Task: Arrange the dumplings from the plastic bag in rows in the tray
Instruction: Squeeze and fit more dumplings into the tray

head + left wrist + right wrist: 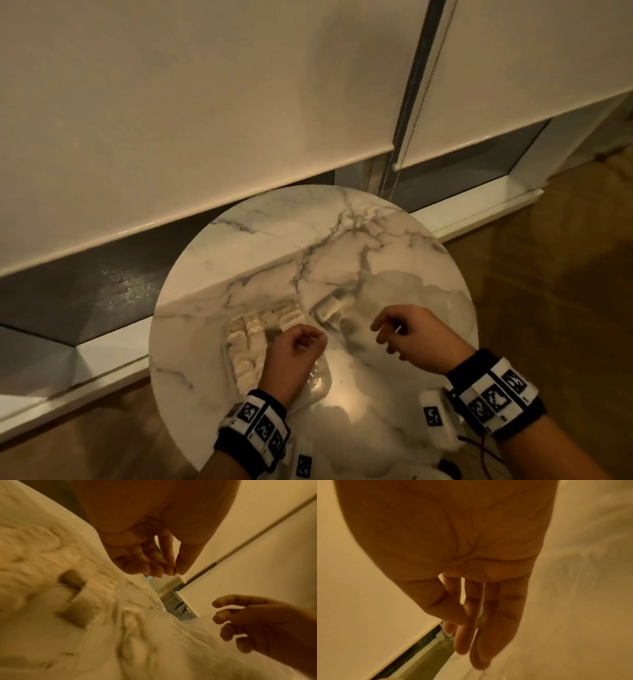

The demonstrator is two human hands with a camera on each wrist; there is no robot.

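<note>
The step in hand, as judged here, is the interval between placements: several dumplings [247,346] already lie in rows in the clear tray [320,380] on the round marble bench [274,240], and more remain in the plastic bag [404,291] just to the right of the tray.

Grip state:
- Left hand [294,353]: held above the tray, fingers curled, fingertips [155,566] drawn against the thumb. No dumpling is visible between them; the left wrist view shows the pinch holding nothing.
- Right hand [414,334]: held above the near edge of the bag, fingers loosely spread and bent, holding nothing. The right wrist view confirms relaxed, nearly straight fingers.

Next move, as judged: one hand reaches into the bag opening, where a few dumplings [330,308] lie, takes one with a light pinch and sets it down beside the last one placed so that the row continues straight. The dumplings look soft, so light pressure is advised.

Limits of view:
- The left hand and wrist cover the middle of the tray; the free space cannot be counted.
- The clear tray and bag are hard to separate from the marble pattern.
- Both wrist views are blurred and dim.
</note>
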